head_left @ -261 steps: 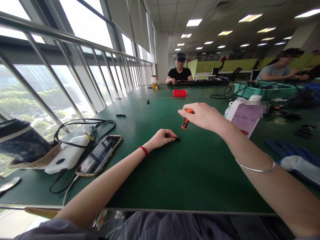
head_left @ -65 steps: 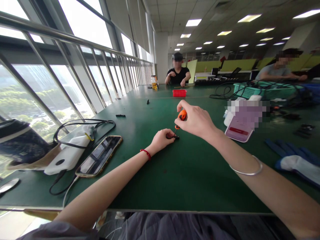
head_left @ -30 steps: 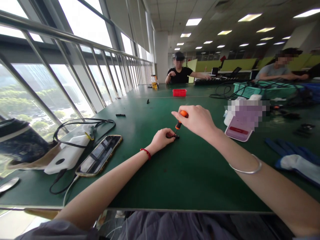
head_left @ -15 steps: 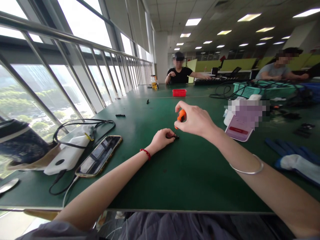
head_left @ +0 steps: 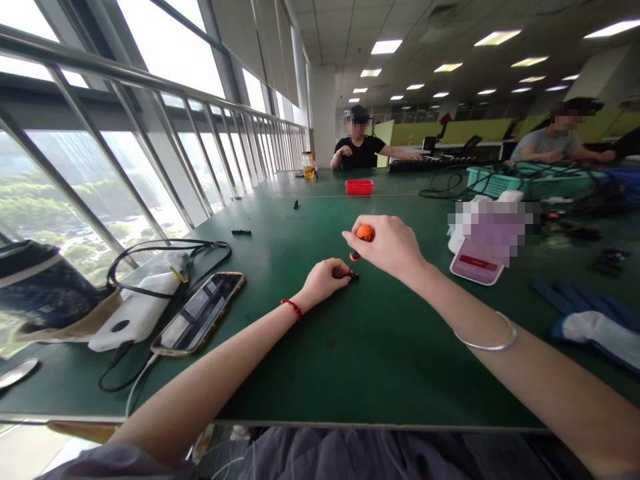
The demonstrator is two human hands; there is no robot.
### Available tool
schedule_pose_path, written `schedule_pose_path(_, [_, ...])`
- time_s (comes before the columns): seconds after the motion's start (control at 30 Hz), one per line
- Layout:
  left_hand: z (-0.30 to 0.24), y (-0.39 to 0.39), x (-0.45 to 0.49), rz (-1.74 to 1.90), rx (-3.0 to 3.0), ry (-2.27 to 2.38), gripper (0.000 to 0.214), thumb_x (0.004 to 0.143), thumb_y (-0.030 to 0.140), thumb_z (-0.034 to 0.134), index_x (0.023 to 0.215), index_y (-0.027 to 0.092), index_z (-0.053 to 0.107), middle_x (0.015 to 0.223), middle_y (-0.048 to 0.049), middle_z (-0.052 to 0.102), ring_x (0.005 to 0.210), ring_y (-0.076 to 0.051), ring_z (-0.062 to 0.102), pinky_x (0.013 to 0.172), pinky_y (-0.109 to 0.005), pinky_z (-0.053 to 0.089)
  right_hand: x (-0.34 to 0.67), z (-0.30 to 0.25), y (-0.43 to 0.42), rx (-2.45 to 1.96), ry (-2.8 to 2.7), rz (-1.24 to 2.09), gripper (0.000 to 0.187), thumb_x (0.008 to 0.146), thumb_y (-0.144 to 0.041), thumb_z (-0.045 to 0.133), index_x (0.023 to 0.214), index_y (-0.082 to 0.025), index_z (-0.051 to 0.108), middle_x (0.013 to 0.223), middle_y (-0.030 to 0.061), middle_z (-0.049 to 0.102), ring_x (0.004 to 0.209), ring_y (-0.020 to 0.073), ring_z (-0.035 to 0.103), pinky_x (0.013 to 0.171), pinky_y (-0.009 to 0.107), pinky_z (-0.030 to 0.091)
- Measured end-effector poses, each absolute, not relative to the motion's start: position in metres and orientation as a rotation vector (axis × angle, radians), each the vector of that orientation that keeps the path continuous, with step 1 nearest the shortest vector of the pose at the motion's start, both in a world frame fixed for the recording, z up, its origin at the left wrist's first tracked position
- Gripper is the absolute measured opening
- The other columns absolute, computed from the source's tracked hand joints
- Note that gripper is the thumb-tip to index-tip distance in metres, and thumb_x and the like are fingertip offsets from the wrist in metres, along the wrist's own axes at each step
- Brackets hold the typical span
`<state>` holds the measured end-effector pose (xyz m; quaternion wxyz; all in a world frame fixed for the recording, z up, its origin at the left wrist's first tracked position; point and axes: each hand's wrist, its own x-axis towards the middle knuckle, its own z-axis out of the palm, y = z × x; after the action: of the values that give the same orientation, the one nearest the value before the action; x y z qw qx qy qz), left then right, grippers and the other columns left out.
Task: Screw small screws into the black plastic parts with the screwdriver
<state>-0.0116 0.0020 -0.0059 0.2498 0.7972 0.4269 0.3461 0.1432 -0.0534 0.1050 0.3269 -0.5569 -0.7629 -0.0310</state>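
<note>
My right hand (head_left: pixel 387 243) is closed around the orange and black handle of a small screwdriver (head_left: pixel 365 233), whose thin shaft points down. The shaft's tip meets a small black part (head_left: pixel 354 275) lying on the green table (head_left: pixel 320 373). My left hand (head_left: pixel 325 280) rests on the table, thumb and fingers pinching that black part, and mostly covers it. Exactly what the part is, I cannot make out.
At the left lie a phone (head_left: pixel 200 313), a white power bank (head_left: pixel 133 310) with cables and a dark cup (head_left: pixel 45 287). A red tray (head_left: pixel 359 187) stands ahead. To the right are a pink phone (head_left: pixel 480 250), gloves (head_left: pixel 595 327) and a green basket (head_left: pixel 500 181). Two people sit beyond.
My right hand has shifted slightly lower, its fingers now folded over the top of the screwdriver handle. The left hand stays on the black part.
</note>
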Motion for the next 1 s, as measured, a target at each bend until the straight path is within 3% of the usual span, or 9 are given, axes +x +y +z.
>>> schedule_pose_path(0.07, [-0.0057, 0.0020, -0.0118, 0.939, 2.169, 1.166, 0.007, 0.067, 0.017, 0.062, 0.074, 0.015, 0.063, 0.077, -0.0020, 0.067, 0.069, -0.013, 0.059, 0.068, -0.025, 0.048, 0.1423, 0.1048, -0.0539, -1.460, -1.984, -0.101, 0.015, 0.073, -0.037, 0.051, 0.080, -0.024, 0.055, 0.065, -0.0016, 0.061, 0.059, 0.0160, 0.053, 0.052, 0.025, 0.028])
schedule_pose_path(0.17, [-0.0059, 0.0022, -0.0121, 0.935, 2.169, 1.173, 0.006, 0.067, 0.017, 0.062, 0.072, 0.015, 0.062, 0.076, -0.0018, 0.067, 0.069, -0.014, 0.059, 0.067, -0.025, 0.047, 0.1417, 0.1053, -0.0546, -1.456, -1.973, -0.095, 0.027, 0.069, -0.039, 0.055, 0.092, -0.025, 0.053, 0.067, -0.0018, 0.061, 0.058, 0.0165, 0.053, 0.051, 0.025, 0.027])
schedule_pose_path(0.33, [-0.0071, 0.0024, -0.0119, 0.944, 2.164, 1.155, 0.008, 0.068, 0.018, 0.062, 0.076, 0.015, 0.063, 0.077, -0.0022, 0.067, 0.070, -0.014, 0.060, 0.068, -0.025, 0.048, 0.1428, 0.1049, -0.0529, -1.504, -1.946, -0.159, 0.023, 0.078, -0.045, 0.047, 0.074, -0.024, 0.055, 0.060, 0.0001, 0.059, 0.059, 0.0178, 0.054, 0.051, 0.025, 0.026])
schedule_pose_path(0.47, [-0.0079, 0.0029, -0.0118, 0.942, 2.155, 1.153, 0.008, 0.068, 0.018, 0.062, 0.076, 0.015, 0.063, 0.079, -0.0027, 0.068, 0.071, -0.014, 0.060, 0.070, -0.025, 0.049, 0.1443, 0.1057, -0.0519, -1.463, -1.945, -0.159, 0.029, 0.072, -0.042, 0.055, 0.095, -0.025, 0.054, 0.067, -0.0013, 0.062, 0.058, 0.0169, 0.054, 0.050, 0.024, 0.027])
schedule_pose_path(0.6, [-0.0085, 0.0040, -0.0120, 0.941, 2.163, 1.157, 0.010, 0.068, 0.018, 0.062, 0.078, 0.015, 0.064, 0.077, -0.0022, 0.068, 0.070, -0.014, 0.060, 0.069, -0.025, 0.049, 0.1449, 0.1058, -0.0513, -1.538, -1.930, -0.173, 0.035, 0.079, -0.057, 0.045, 0.077, -0.023, 0.057, 0.058, 0.0010, 0.059, 0.057, 0.0181, 0.054, 0.051, 0.026, 0.027])
schedule_pose_path(0.67, [-0.0086, 0.0042, -0.0122, 0.942, 2.164, 1.153, 0.010, 0.068, 0.018, 0.062, 0.078, 0.015, 0.064, 0.077, -0.0024, 0.067, 0.070, -0.014, 0.060, 0.069, -0.025, 0.048, 0.1448, 0.1053, -0.0513, -1.536, -1.934, -0.200, 0.033, 0.082, -0.051, 0.043, 0.073, -0.023, 0.058, 0.061, 0.0019, 0.060, 0.058, 0.0179, 0.054, 0.051, 0.026, 0.027])
schedule_pose_path(0.73, [-0.0081, 0.0038, -0.0121, 0.943, 2.157, 1.151, 0.010, 0.068, 0.018, 0.062, 0.077, 0.015, 0.063, 0.078, -0.0028, 0.068, 0.070, -0.014, 0.060, 0.069, -0.025, 0.049, 0.1445, 0.1050, -0.0519, -1.481, -1.949, -0.220, 0.022, 0.079, -0.042, 0.049, 0.086, -0.024, 0.058, 0.070, 0.0016, 0.063, 0.061, 0.0175, 0.056, 0.051, 0.025, 0.028])
schedule_pose_path(0.83, [-0.0068, 0.0024, -0.0117, 0.938, 2.154, 1.159, 0.007, 0.068, 0.018, 0.062, 0.074, 0.015, 0.062, 0.077, -0.0024, 0.068, 0.070, -0.014, 0.060, 0.070, -0.025, 0.049, 0.1439, 0.1047, -0.0529, -1.438, -1.979, -0.208, 0.031, 0.073, -0.041, 0.056, 0.100, -0.024, 0.054, 0.077, 0.0013, 0.065, 0.063, 0.0179, 0.057, 0.050, 0.025, 0.028])
schedule_pose_path(1.0, [-0.0053, 0.0013, -0.0116, 0.933, 2.160, 1.179, 0.008, 0.068, 0.018, 0.062, 0.075, 0.016, 0.063, 0.077, -0.0020, 0.067, 0.070, -0.014, 0.059, 0.069, -0.025, 0.048, 0.1424, 0.1040, -0.0532, -1.493, -2.004, -0.180, 0.028, 0.081, -0.047, 0.045, 0.074, -0.023, 0.057, 0.061, 0.0006, 0.061, 0.058, 0.0176, 0.054, 0.051, 0.026, 0.028])
